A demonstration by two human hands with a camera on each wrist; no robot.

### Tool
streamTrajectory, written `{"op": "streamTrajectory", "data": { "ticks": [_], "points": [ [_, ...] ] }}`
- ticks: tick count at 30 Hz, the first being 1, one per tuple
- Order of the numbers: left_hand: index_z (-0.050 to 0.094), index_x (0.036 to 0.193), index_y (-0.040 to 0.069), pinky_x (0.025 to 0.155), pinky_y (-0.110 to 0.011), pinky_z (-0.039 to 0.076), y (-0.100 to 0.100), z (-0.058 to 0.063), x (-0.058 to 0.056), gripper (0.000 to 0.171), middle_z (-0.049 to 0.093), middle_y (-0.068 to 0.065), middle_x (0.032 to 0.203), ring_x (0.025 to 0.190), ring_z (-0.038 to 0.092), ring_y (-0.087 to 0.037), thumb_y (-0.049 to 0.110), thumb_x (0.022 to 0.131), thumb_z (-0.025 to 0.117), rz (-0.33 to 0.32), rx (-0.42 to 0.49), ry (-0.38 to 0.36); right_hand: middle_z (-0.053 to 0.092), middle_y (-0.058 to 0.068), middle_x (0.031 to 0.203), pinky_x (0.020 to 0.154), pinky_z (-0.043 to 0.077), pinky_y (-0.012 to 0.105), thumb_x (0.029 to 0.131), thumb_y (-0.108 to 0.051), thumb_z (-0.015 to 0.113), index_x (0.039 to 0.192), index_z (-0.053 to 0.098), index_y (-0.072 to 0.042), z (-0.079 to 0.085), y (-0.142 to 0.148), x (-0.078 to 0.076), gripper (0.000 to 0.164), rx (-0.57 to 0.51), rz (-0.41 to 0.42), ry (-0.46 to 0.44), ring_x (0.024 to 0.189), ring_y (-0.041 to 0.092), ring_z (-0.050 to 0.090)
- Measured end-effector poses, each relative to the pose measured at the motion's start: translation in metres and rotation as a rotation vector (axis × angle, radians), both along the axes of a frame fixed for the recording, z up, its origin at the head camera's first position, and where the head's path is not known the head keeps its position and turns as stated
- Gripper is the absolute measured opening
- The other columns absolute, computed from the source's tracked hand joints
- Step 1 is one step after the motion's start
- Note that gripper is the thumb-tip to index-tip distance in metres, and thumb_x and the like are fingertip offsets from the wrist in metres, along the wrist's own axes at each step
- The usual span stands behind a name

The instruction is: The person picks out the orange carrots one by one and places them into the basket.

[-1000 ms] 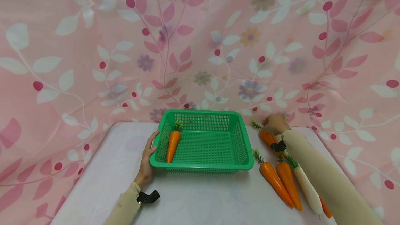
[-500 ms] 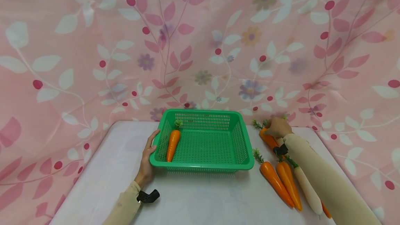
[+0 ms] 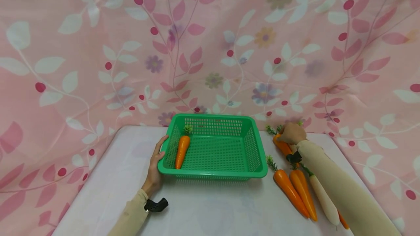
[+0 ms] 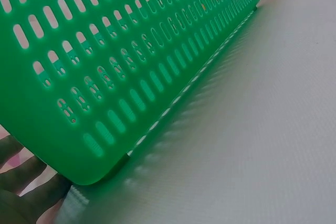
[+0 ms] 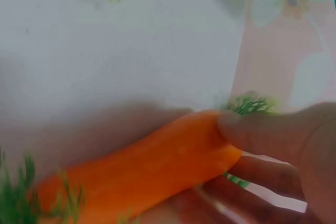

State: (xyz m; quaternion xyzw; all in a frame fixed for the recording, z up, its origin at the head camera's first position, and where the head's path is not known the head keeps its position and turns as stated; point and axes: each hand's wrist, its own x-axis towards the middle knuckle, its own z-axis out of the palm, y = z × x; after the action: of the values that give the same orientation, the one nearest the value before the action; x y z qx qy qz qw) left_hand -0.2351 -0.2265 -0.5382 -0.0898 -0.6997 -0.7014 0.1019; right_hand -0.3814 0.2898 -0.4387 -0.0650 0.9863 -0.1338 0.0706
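My left hand (image 3: 153,166) lies along the left side of a green plastic basket (image 3: 211,173), its extended fingers against the outer wall and its thumb at the rim. In the left wrist view, spread fingers (image 4: 23,179) show beside the basket's perforated wall. At the table's back right, my right hand (image 3: 292,133) pinches the thick leafy end of an orange carrot (image 5: 152,163) between thumb and fingers. That carrot points toward the front, partly hidden by the hand and wrist strap. Another carrot (image 3: 182,152) with a green top lies inside the basket at its left.
Right of the basket lie two carrots (image 3: 290,192) (image 3: 303,192) side by side, then a white radish (image 3: 325,197). A further orange tip (image 3: 342,220) shows under the right sleeve. Pink floral cloth (image 3: 210,46) hangs behind the white table (image 3: 210,207).
My right hand has shifted slightly right and settled on the carrot's thick end, its thumb now against it. The left hand and basket have stayed in place.
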Motion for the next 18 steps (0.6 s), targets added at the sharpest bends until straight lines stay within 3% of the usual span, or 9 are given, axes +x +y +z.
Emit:
{"op": "streamTrajectory", "data": {
  "ticks": [7, 12, 18],
  "points": [
    [0.029, 0.169, 0.031, 0.116, -0.037, 0.027, -0.0001, 0.0003, -0.0005, 0.061, 0.021, 0.008, 0.175, 0.153, 0.027, -0.021, 0.027, 0.108, 0.025, -0.006, 0.010, 0.004, 0.075, 0.026, 0.117, 0.088, 0.058, 0.057, 0.089, -0.031, 0.082, 0.122, 0.075, 0.007, -0.0009, -0.0040, -0.0003, 0.051, -0.051, 0.008, -0.008, 0.098, 0.041, 0.070],
    [0.029, 0.169, 0.031, 0.114, -0.035, 0.029, -0.0007, 0.0002, -0.0010, 0.060, 0.020, 0.006, 0.176, 0.153, 0.027, -0.023, 0.028, 0.109, 0.025, -0.007, 0.014, 0.005, 0.075, 0.027, 0.119, 0.087, 0.059, 0.055, 0.090, -0.030, 0.083, 0.125, 0.074, 0.006, -0.0019, -0.0047, -0.0001, 0.051, -0.077, 0.001, -0.026, 0.093, 0.037, 0.070],
    [0.029, 0.169, 0.031, 0.115, -0.037, 0.028, -0.0002, 0.0008, 0.0008, 0.060, 0.021, 0.007, 0.175, 0.153, 0.027, -0.024, 0.028, 0.109, 0.025, -0.006, 0.013, -0.002, 0.074, 0.026, 0.118, 0.072, 0.060, 0.041, 0.090, -0.029, 0.083, 0.127, 0.072, 0.007, -0.0022, -0.0067, 0.0000, 0.053, -0.110, -0.012, -0.087, 0.076, 0.028, 0.070]
  ]
}}
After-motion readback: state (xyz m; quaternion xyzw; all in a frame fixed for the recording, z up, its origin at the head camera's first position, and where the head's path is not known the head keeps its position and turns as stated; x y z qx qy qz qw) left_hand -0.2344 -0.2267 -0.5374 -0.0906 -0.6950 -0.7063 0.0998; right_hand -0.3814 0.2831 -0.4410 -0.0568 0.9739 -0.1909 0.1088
